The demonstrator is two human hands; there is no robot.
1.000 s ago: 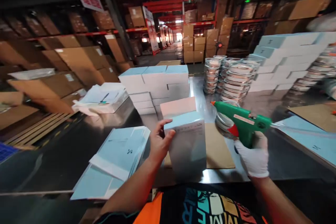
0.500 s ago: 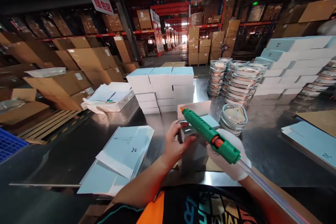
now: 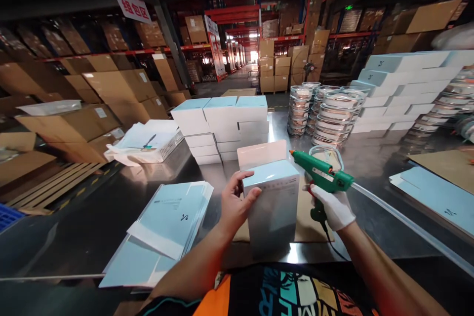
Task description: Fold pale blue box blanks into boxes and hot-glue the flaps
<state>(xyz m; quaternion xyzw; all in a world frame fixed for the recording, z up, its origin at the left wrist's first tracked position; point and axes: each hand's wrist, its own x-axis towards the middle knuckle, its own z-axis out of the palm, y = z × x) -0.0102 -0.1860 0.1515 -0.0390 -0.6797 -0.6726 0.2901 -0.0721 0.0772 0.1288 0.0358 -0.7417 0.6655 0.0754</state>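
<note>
Head view looks down on a shiny steel worktable [image 3: 92,227] where two hands work at one upright pale-blue cardboard box [image 3: 273,202] with its flap raised. That box stands on a flat brown cardboard sheet [image 3: 309,217] near the table's front edge. The bare left hand [image 3: 237,202] grips the box's left side, thumb on the top corner and fingers [image 3: 242,177] curled around the far edge, so the box lies directly against the palm. The white-gloved right hand [image 3: 333,205] is closed around the handle of one green hot-glue gun [image 3: 320,173], whose orange nozzle points left, just beside the box's upper right corner; whether it touches cannot be told. A clear glue stick [image 3: 400,217] trails from the gun's rear.

Behind the box stands one block of stacked blue-topped white boxes [image 3: 222,126], three columns wide. To the right are several stacks of clear round lidded containers [image 3: 326,113], too crowded to count, with one single container [image 3: 328,155] just behind the gun. One fanned pile of flat blue carton blanks [image 3: 166,222] lies left of the hands, another [image 3: 437,197] on the right. A larger stack of blue boxes [image 3: 403,86] sits far right.
</note>
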